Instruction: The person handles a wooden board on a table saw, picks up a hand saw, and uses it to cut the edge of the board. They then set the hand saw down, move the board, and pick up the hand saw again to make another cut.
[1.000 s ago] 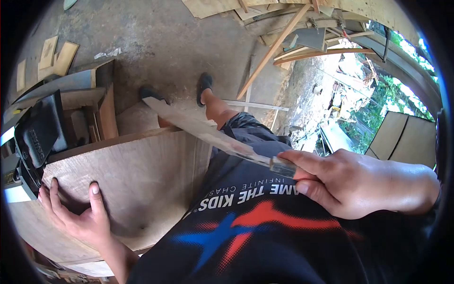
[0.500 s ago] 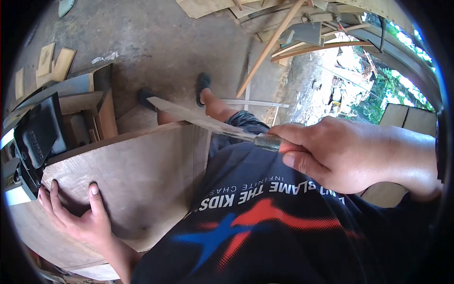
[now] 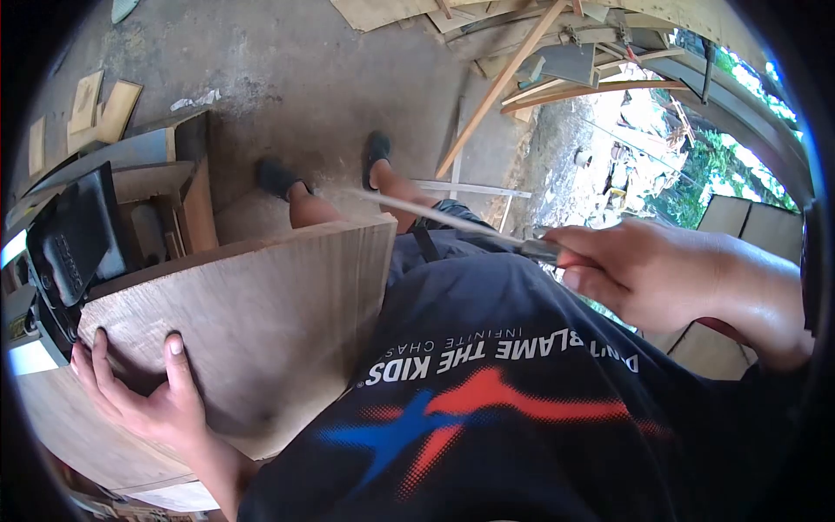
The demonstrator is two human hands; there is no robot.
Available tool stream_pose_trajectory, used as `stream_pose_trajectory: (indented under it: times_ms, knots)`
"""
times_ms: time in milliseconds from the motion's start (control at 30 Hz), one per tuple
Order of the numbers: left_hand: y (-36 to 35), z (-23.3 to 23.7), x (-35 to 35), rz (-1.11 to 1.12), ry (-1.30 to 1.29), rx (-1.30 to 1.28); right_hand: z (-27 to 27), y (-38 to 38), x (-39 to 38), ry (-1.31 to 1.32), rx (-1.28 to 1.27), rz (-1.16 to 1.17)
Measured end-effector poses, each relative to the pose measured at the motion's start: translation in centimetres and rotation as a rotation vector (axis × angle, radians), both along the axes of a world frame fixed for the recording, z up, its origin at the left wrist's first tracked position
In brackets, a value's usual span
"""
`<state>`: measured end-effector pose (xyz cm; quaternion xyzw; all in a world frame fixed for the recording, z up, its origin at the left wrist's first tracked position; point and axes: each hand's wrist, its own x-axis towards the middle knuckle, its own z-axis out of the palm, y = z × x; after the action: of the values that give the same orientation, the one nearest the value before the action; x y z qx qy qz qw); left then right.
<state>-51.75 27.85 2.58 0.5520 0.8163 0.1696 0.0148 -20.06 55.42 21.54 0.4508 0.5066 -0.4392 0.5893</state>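
Note:
My right hand is closed round the handle of a long, flat metal tool, whose blade points left and is blurred. The blade is above the right end of a wooden board and looks clear of its edge. My left hand lies against the face of that board at its lower left, with fingers and thumb spread. A black machine part stands at the board's left end, just above my left fingertips.
A wooden box frame stands behind the black part. Wood offcuts lie on the floor at the upper left. Long wooden strips and panels are piled at the top right. A pale panel is beyond my right wrist.
My right hand has moved right and slightly down, drawing the tool away from the board's top edge. The board's right end now shows uncovered. My left hand has stayed in place.

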Motion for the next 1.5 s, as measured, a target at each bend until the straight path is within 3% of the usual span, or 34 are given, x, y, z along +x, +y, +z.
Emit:
stream_pose_trajectory:
  times_ms: [67,333,433,567,667,800,833,1067,1133,1267,1467,1500]
  knots:
    - [0.1,-0.1,0.0,0.012,-0.007,0.003,0.8,0.2,0.9,-0.091,0.049,0.038]
    - [0.0,0.2,0.2,0.013,-0.028,-0.016,-0.3,-3.0,1.6,0.325,0.095,-0.173]
    - [0.0,-0.1,0.1,0.004,-0.037,0.006,0.0,-2.4,1.4,0.311,0.055,-0.172]
    - [0.1,0.0,0.3,0.008,-0.055,0.002,1.8,-0.3,0.5,0.103,-0.082,-0.134]
    - [0.0,-0.1,0.2,0.000,-0.046,0.014,0.3,0.5,-1.4,0.015,-0.185,-0.035]
    - [-0.1,-0.2,0.3,0.015,-0.060,0.022,0.5,0.3,-0.1,0.195,-0.067,-0.078]
    - [-0.1,-0.1,0.2,0.018,-0.061,0.018,1.1,0.6,-0.9,0.064,-0.115,-0.071]
    - [0.0,-0.1,0.0,0.005,-0.005,0.000,-1.3,1.1,-2.0,-0.023,-0.144,0.042]
    - [-0.1,-0.1,0.0,0.013,-0.006,0.003,-0.4,1.2,-1.7,-0.058,-0.158,-0.019]
    - [-0.1,-0.1,0.1,0.026,-0.032,0.007,0.9,0.8,0.6,-0.129,-0.069,0.064]
    - [-0.1,0.4,1.1,0.037,-0.088,-0.009,-1.0,-0.3,3.9,0.094,0.178,-0.083]
    - [-0.6,-0.1,1.6,0.012,-0.197,0.059,-1.7,-0.7,4.7,0.116,0.198,-0.085]
